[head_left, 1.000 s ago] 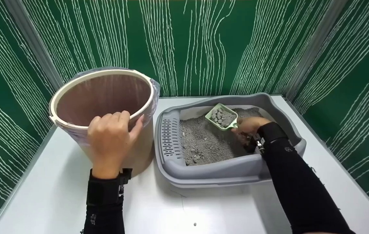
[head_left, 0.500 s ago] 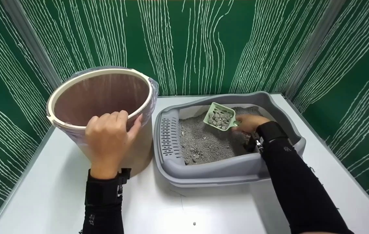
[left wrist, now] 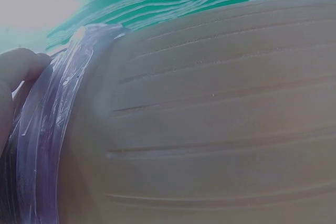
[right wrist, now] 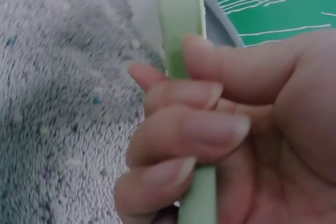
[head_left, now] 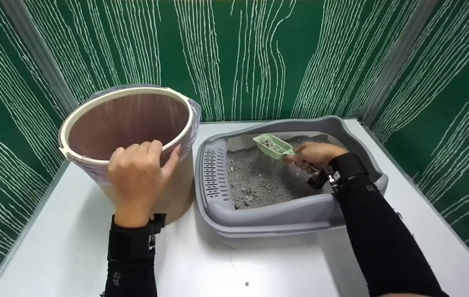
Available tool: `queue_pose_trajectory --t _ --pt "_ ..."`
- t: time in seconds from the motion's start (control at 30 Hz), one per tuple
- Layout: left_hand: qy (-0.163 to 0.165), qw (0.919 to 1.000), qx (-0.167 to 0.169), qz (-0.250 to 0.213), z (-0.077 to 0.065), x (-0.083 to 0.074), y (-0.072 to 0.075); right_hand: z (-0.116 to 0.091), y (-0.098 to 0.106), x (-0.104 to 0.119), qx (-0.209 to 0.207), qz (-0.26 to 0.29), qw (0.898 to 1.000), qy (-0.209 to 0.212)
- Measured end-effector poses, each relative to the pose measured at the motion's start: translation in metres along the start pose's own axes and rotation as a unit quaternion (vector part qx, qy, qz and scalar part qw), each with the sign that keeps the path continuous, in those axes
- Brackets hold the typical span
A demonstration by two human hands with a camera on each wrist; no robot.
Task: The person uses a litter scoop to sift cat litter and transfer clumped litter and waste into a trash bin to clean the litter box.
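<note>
My left hand (head_left: 137, 177) grips the near rim of a beige trash bin (head_left: 176, 192), its fingers over the edge. A clear plastic liner (left wrist: 52, 124) is folded down around that rim. The right hand (head_left: 315, 156) holds a light green litter scoop (head_left: 275, 153) by its handle (right wrist: 198, 195), fingers curled round it. The scoop's bowl is tilted above the grey cat litter (head_left: 259, 183) and carries some clumps, while fine litter falls beneath it. Around the litter stands a grey litter box (head_left: 271, 220) with a slotted ledge on its left.
Bin and litter box stand side by side on a white table (head_left: 201, 264). Green panels (head_left: 259, 62) with white wavy lines close off the back and both sides. A small litter crumb (head_left: 247, 284) lies near the table's front.
The scoop first shifts slightly left, then tilts sideways, with litter now sifting down below it. The left hand and bin barely move.
</note>
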State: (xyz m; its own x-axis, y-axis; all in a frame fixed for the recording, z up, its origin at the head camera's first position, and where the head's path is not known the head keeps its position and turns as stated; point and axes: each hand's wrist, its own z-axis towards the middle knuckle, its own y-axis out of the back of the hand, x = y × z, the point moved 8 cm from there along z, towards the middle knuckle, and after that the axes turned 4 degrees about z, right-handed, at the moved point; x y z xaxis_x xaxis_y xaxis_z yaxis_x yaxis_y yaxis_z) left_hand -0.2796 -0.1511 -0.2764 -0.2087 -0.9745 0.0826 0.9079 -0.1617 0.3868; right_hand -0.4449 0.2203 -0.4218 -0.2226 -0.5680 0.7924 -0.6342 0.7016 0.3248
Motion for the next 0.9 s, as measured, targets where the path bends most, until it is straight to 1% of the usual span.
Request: queue_pose_trajectory --t 0.07,0.13,0.2,0.27,0.37,0.5,0.63,0.7,0.8,0.87,0.9 --pt "0.001 1.0 0.0 0.001 0.0 0.0 0.0 0.001 -0.004 0.002 0.029 0.048 0.998 0.008" --pt "0.001 1.0 0.001 0.002 0.0 0.0 0.0 0.0 -0.007 0.005 0.048 0.081 0.995 0.014" --pt "0.002 1.0 0.002 0.001 0.0 0.001 0.0 0.0 -0.008 0.006 0.055 0.097 0.994 0.019" --pt "0.002 1.0 0.001 0.001 0.0 0.001 0.0 0.001 -0.007 0.005 0.053 0.102 0.993 0.019" --pt "0.002 1.0 -0.002 -0.001 0.0 0.001 0.001 0.002 -0.005 0.002 0.043 0.08 0.996 0.012" --pt "0.002 1.0 -0.007 -0.004 -0.001 0.001 0.002 0.003 -0.003 0.0 0.037 0.065 0.997 0.008" --pt "0.001 1.0 -0.004 -0.004 -0.001 0.001 0.001 0.004 0.0 -0.001 0.026 0.051 0.998 0.007" --pt "0.001 1.0 -0.002 -0.003 -0.001 0.0 0.001 0.004 0.001 -0.001 0.022 0.034 0.999 0.012" --pt "0.002 1.0 -0.001 -0.004 0.0 0.0 0.001 0.005 0.003 -0.001 0.013 -0.008 1.0 0.025" --pt "0.001 1.0 -0.003 -0.004 0.0 0.0 0.001 0.004 0.005 -0.001 -0.003 -0.036 0.999 0.029" --pt "0.001 1.0 -0.004 -0.004 0.0 0.0 0.001 0.003 0.007 -0.002 -0.018 -0.048 0.998 0.027"
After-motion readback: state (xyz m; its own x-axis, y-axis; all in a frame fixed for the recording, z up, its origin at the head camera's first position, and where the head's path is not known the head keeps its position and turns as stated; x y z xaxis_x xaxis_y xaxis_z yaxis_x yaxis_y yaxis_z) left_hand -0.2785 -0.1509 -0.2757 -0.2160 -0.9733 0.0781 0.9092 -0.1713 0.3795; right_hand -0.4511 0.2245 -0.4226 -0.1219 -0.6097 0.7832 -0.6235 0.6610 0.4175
